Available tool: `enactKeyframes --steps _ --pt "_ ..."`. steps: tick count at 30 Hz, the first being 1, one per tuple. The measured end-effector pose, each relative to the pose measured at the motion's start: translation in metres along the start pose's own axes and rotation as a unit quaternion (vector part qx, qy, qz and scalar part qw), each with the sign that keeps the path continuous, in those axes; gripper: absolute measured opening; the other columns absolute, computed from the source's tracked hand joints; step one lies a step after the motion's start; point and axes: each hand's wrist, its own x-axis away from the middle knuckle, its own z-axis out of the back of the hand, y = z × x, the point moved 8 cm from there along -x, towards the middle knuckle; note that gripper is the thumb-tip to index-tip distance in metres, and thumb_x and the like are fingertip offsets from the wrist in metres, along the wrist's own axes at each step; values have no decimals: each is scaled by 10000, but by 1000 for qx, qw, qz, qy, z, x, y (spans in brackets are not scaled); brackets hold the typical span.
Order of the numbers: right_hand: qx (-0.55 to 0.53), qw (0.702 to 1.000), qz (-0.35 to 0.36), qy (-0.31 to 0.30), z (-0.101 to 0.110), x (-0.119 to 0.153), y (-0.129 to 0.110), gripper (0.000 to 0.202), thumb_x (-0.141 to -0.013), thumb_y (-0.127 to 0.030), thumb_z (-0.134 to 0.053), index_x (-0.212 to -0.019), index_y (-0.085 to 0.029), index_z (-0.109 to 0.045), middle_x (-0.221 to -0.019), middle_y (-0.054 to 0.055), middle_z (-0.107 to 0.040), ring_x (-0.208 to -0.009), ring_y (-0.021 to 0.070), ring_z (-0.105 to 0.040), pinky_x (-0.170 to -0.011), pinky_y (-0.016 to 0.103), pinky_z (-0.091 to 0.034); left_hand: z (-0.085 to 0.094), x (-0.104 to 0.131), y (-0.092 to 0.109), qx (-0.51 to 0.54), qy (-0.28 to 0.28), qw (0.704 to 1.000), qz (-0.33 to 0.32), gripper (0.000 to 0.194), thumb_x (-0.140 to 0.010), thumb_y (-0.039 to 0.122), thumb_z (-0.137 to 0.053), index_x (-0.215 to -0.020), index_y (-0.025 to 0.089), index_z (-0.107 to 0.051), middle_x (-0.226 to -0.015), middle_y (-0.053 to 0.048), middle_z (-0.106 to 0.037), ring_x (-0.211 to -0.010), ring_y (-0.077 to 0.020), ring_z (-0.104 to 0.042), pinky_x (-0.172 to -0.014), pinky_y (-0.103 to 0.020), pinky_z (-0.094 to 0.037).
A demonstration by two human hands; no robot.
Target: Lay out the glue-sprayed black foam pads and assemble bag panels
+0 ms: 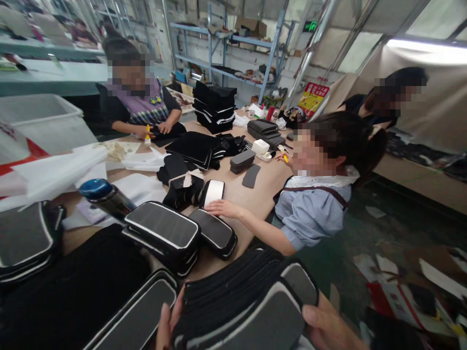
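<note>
Both hands sit at the bottom edge of the view, closed on a stack (pixel 248 296) of black pads with grey faces; the left hand (pixel 168 324) grips its near-left end with the fingers up against the side, the right hand (pixel 328 326) clasps the right end with the thumb on a grey face; the stack is held up just in front of the body, above the near table edge, fanned and not squared, so judged from that the gathering is part done. On the table (pixel 262 187) lie finished-looking cases: a pile of two (pixel 164 238) just beyond the stack, one (pixel 215 233) beside it under a co-worker's hand (pixel 224 208), another (pixel 138 311) touching the left hand, more (pixel 25 243) at the far left; a good deal of loose black cloth (pixel 189 148) waits further up, so much seems left. A blue-capped bottle (pixel 104 194) lies tilted near the pile. Open room is scant: the near table is crowded, bare wood shows only around a lone pad (pixel 251 176) mid-table; the right edge runs diagonally beside the seated co-worker (pixel 317 209), with the floor (pixel 401 228) beyond it; a white bin (pixel 44 121) closes the left.
</note>
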Motion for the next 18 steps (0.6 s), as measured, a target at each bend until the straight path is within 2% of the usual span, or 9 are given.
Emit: enactKeyframes --steps 3,5,8,11,14,18 --pt "58 998 10 -19 24 6 -22 814 -553 -681 -662 -1238 -266 -514 -1301 133 -514 -1248 337 -414 -978 467 -371 -23 5 2 -49 21 998 25 705 -705 699 -401 -1302 334 -488 -1155 -7 -643 -1212 -300 -471 -1001 -488 -405" --pt "102 993 50 -39 27 3 -46 935 -515 -746 -646 -1290 -257 -463 -1353 135 -458 -1288 333 -354 -1005 447 -341 -36 5 3 -69 22 997 36 731 -692 711 -398 -1301 319 -493 -1133 -22 -655 -1207 -312 -473 -988 -500 -411" --pt "168 981 76 -57 21 -1 -65 1091 -509 -687 -709 -1407 -257 -265 -1435 109 -349 -1348 307 -239 -1085 444 -208 -49 -4 2 -90 22 995 32 717 -681 719 -389 -1248 312 -552 -1088 -25 -675 -1231 -322 -445 -992 -501 -408" --pt "168 982 53 -70 16 0 -59 1187 -513 -587 -772 -1441 -270 -104 -1447 94 -330 -1354 280 -232 -1105 444 -139 -55 -21 1 -129 36 991 8 680 -665 733 -376 -1168 339 -608 -1051 -1 -687 -1239 -335 -432 -967 -507 -431" --pt "139 986 54 -70 20 -2 -53 1165 -553 -500 -796 -1440 -277 -75 -1451 85 -328 -1349 256 -252 -1106 432 -147 -63 -36 -5 -158 41 987 5 678 -668 737 -352 -1127 325 -633 -1033 -15 -691 -1210 -368 -452 -925 -534 -453" --pt "87 992 43 -83 33 -15 -48 1138 -593 -395 -811 -1438 -278 -58 -1441 83 -348 -1332 245 -292 -1086 424 -224 -71 -45 -11 -178 38 983 18 655 -688 715 -354 -1120 311 -635 -1029 -34 -688 -1177 -387 -480 -903 -537 -461"
